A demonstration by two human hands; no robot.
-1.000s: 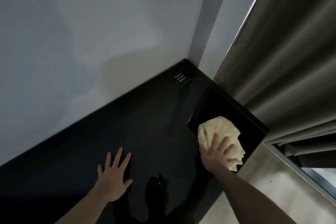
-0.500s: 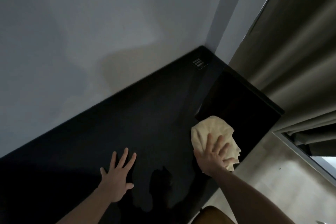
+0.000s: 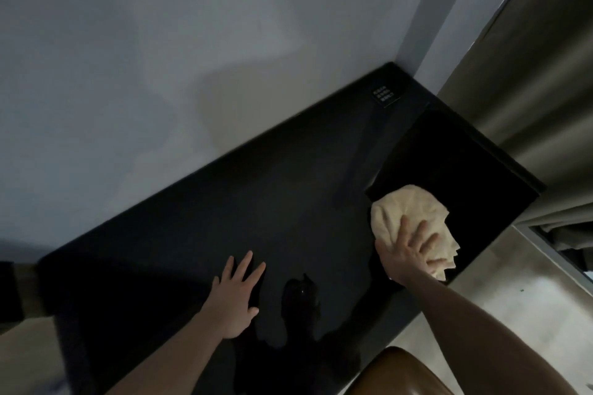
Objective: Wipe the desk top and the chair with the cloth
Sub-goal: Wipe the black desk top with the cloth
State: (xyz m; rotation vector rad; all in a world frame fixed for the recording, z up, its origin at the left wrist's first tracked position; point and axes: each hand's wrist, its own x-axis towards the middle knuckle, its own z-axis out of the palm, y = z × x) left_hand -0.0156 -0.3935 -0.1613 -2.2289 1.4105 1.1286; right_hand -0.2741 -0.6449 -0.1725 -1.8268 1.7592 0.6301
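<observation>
A glossy black desk top [image 3: 272, 202] runs along the grey wall into a corner. A cream cloth [image 3: 407, 212] lies bunched at the desk's right end, partly over a darker rectangular panel. My right hand [image 3: 409, 252] presses flat on the cloth with fingers spread. My left hand [image 3: 236, 295] rests flat on the desk's middle, fingers apart, holding nothing. The top of a brown leather chair [image 3: 404, 372] shows at the bottom right, below my right forearm.
A grey-brown curtain [image 3: 529, 67] hangs at the right, close to the desk's end. A small white-lettered label [image 3: 382, 94] sits near the desk's far corner. Pale floor [image 3: 513, 282] lies to the right of the desk.
My right hand has slid the cloth leftward, towards the near edge of the dark panel. The view has widened to show more of the desk's left end, and the chair has come into view.
</observation>
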